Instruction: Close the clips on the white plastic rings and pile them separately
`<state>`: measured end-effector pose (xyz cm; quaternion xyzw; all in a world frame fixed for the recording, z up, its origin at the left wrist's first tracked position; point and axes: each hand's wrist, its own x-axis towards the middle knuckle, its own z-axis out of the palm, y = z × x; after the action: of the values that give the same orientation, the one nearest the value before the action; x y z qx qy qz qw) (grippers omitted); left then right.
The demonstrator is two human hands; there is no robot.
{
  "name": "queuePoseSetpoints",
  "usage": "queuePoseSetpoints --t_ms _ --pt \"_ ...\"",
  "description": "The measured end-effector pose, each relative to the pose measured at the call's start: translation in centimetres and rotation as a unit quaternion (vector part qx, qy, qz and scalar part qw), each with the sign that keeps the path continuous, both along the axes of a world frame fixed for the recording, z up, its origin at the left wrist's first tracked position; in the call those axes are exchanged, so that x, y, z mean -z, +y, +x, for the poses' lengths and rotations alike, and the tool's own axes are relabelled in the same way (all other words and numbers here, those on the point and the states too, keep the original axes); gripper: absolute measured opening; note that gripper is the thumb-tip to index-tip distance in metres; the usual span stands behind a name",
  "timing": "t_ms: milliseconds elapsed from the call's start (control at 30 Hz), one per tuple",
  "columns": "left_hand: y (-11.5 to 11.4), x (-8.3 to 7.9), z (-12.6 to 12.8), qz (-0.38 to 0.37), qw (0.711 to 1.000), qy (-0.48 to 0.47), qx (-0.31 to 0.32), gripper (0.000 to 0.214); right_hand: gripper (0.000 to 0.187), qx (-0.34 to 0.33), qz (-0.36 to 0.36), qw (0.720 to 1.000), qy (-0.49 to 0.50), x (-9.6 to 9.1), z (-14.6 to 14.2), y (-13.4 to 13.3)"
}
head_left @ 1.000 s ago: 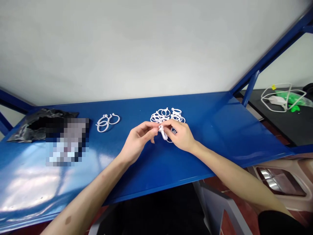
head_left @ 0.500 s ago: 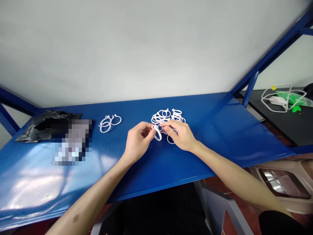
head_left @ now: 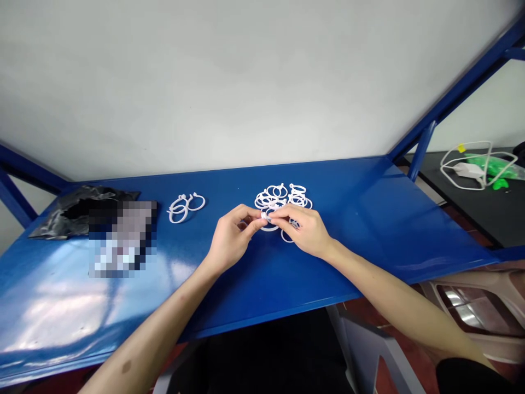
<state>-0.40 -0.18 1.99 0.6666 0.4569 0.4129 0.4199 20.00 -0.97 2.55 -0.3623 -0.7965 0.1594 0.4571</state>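
Observation:
Between the fingertips of both hands is a white plastic curtain ring, with its small knobbed joint at my fingers. My left hand pinches it from the left, thumb against index finger. From the other side my right hand pinches the same ring close to the joint. Just behind the hands lies a loose pile of similar white rings, partly covered by my right hand. A smaller group of white rings rests on the blue table further left.
The blue table stands against a pale wall. At its left lie a black plastic bag and a pixelated object. Blue frame bars rise on the right, beside a dark surface with a white wire frame and green items.
The held ring has tilted from hanging down to lying flatter. My right fingertips have moved in to pinch it beside my left ones. The view has shifted slightly.

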Motion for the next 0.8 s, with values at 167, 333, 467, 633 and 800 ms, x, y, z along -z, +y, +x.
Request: queuePoseSetpoints --t_ms 167,333,467,633,800 --pt "0.0 -0.1 0.1 -0.023 0.999 -0.014 0.039 0.024 0.014 -0.021 -0.021 0.999 -0.037 0.4 0.1 -0.3" --pt "-0.4 -0.4 0.2 0.020 0.998 0.015 0.054 0.021 0.018 -0.065 -0.005 0.994 -0.087 0.5 0.4 -0.6" --pt "0.0 -0.7 0.2 0.069 0.994 0.067 0.058 0.020 0.018 -0.062 0.005 0.994 -0.086 0.2 0.1 -0.4" --pt "2.1 -0.4 -1.3 0.172 0.960 0.220 -0.009 0.024 0.014 0.053 0.034 0.996 -0.068 0.2 0.8 1.1" --pt "4.0 0.5 -4.7 0.197 0.821 0.475 -0.247 0.031 0.012 0.182 0.027 0.979 -0.089 1.6 3.0 3.3"
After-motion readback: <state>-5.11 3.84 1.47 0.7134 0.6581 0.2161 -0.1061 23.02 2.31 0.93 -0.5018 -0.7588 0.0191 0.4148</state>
